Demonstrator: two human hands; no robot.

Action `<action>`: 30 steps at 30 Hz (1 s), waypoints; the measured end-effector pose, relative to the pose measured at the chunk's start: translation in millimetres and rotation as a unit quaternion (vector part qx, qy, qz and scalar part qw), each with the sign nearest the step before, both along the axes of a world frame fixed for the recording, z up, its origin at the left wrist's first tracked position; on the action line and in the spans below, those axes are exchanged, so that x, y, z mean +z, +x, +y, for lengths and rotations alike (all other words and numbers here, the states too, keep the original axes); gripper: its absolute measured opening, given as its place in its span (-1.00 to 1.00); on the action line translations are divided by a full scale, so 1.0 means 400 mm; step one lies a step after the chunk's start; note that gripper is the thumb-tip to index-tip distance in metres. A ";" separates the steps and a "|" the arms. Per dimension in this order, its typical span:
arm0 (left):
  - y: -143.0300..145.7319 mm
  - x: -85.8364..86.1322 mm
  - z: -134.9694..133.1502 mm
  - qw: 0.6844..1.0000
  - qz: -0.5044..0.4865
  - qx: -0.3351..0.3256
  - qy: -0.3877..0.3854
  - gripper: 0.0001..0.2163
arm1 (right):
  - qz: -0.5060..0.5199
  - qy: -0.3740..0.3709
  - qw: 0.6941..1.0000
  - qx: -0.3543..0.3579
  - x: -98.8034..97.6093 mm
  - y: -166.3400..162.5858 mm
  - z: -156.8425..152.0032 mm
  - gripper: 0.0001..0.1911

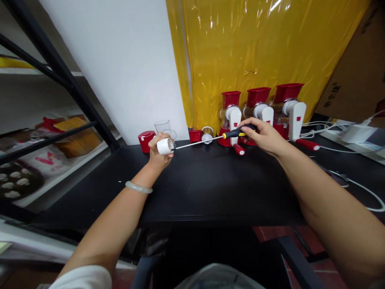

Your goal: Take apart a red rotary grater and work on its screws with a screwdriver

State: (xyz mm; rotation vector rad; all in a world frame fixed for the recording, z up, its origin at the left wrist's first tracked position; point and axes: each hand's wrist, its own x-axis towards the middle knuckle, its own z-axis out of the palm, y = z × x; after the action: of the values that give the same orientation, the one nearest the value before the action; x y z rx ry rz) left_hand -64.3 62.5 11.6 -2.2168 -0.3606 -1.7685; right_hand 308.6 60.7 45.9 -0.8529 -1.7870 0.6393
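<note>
Here left hand grips white cylinder; screwdriver tip inside.

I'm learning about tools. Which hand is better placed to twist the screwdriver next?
Probably the right hand: it grips the screwdriver handle, while the left hand holds the white part.

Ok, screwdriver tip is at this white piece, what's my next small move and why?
Probably press the screwdriver tip gently inward and feel that it seats before turning. Your left hand holds the white piece with its end facing the shaft, your right hand holds the handle, and the tip meets the piece, but any screw is hidden.
</note>
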 end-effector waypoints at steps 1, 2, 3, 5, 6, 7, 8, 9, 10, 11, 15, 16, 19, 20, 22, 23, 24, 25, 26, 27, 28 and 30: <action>0.000 0.001 -0.001 1.000 -0.005 -0.001 0.002 -0.50 | 0.004 0.013 1.000 -0.004 0.002 0.000 -0.003 -0.64; 0.001 0.003 -0.002 1.000 -0.007 0.000 0.000 -0.51 | 0.007 0.027 1.000 -0.009 0.005 0.000 -0.007 -0.66; 0.001 0.003 -0.003 1.000 -0.008 0.002 -0.004 -0.51 | 0.009 0.040 0.999 -0.014 0.008 0.000 -0.010 -0.67; 0.003 0.003 -0.005 1.000 -0.002 0.006 -0.003 -0.53 | 0.010 0.062 0.998 -0.024 0.014 0.002 -0.015 -0.69; 0.004 0.003 -0.005 1.000 0.003 0.009 0.002 -0.53 | 0.008 0.073 0.997 -0.027 0.016 0.003 -0.016 -0.70; 0.004 0.003 -0.005 1.000 0.007 0.012 0.006 -0.52 | 0.006 0.087 0.996 -0.027 0.018 0.005 -0.017 -0.70; 0.005 0.003 -0.005 1.000 0.009 0.016 0.009 -0.52 | 0.004 0.100 0.995 -0.024 0.019 0.006 -0.015 -0.71; 0.005 0.003 -0.005 1.000 0.009 0.019 0.009 -0.51 | 0.004 0.113 0.993 -0.018 0.020 0.007 -0.014 -0.71; 0.005 0.003 -0.005 1.000 0.009 0.023 0.007 -0.50 | 0.006 0.121 0.993 -0.012 0.019 0.008 -0.011 -0.71; 0.005 0.003 -0.005 1.000 0.009 0.025 0.005 -0.50 | 0.010 0.125 0.992 -0.005 0.018 0.009 -0.009 -0.71; 0.001 -0.003 -0.001 0.999 0.009 0.030 0.017 -0.53 | 0.054 0.096 0.994 0.026 0.010 0.005 -0.004 -0.65; -0.001 -0.006 0.001 0.999 0.009 0.037 0.019 -0.53 | 0.070 0.081 0.994 0.037 0.008 0.002 -0.005 -0.61; -0.004 -0.017 0.005 0.998 0.008 0.060 0.016 -0.50 | 0.110 0.034 0.991 0.067 0.000 -0.010 -0.006 -0.46; -0.005 -0.019 0.007 0.998 0.007 0.062 0.014 -0.49 | 0.118 0.019 0.990 0.071 -0.002 -0.014 -0.006 -0.45; -0.006 -0.019 0.009 0.999 0.013 0.050 0.016 -0.49 | 0.112 -0.017 0.991 0.064 -0.005 -0.018 -0.004 -0.45; -0.006 -0.018 0.010 0.999 0.020 0.043 0.021 -0.49 | 0.093 -0.038 0.994 0.052 -0.006 -0.018 -0.003 -0.43; -0.006 -0.017 0.010 0.999 0.025 0.039 0.025 -0.50 | 0.066 -0.052 0.996 0.034 -0.006 -0.016 -0.002 -0.41; -0.007 -0.016 0.011 0.999 0.028 0.036 0.027 -0.49 | 0.036 -0.055 0.998 0.013 -0.006 -0.014 -0.002 -0.40; -0.007 -0.014 0.011 0.999 0.027 0.033 0.027 -0.49 | 0.008 -0.046 0.999 -0.007 -0.004 -0.012 -0.002 -0.41; -0.008 -0.013 0.011 0.999 0.023 0.032 0.025 -0.49 | -0.012 -0.027 0.999 -0.023 -0.003 -0.010 -0.003 -0.44; -0.008 -0.013 0.011 0.999 0.017 0.032 0.022 -0.48 | -0.021 -0.005 0.999 -0.033 -0.001 -0.008 -0.004 -0.47; -0.009 -0.014 0.011 0.999 0.007 0.033 0.019 -0.49 | -0.021 0.030 0.999 -0.038 0.003 -0.008 -0.008 -0.53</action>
State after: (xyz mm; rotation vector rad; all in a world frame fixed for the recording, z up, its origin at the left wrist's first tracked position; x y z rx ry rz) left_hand -67.9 67.0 6.1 -2.1654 -0.3896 -1.7121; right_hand 305.3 57.6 47.2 -0.8936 -1.7937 0.5198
